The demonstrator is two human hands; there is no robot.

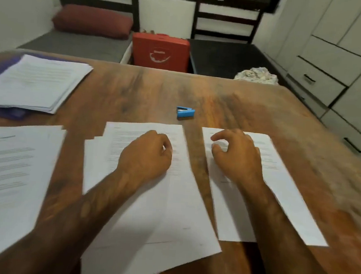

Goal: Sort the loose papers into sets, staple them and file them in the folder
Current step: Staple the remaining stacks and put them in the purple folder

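I have three lots of loose papers along the near edge of the worktop: a near-left stack, a fanned middle pile and a right sheet lying just beside it, a strip of bare wood between them. A far-left stack lies on top of the purple folder, and the blue stapler sits beyond the middle pile, apart from everything.

My left hand rests on the upper part of the middle pile with its fingers curled under; whether they nip a sheet I cannot tell through the blur. My right hand is over the top of the right sheet, fingers loosely bent, thumb and forefinger apart, nothing visibly between them.

I judge the paper to be light, thin and floppy, and likely to skate on the smooth wood. The middle pile is already askew, so a careless pull would probably drag its neighbours along. I would press one sheet flat, slide it until a corner or edge lifts, then pinch there. A set should be squared up by its edges before the stapler takes a top corner.
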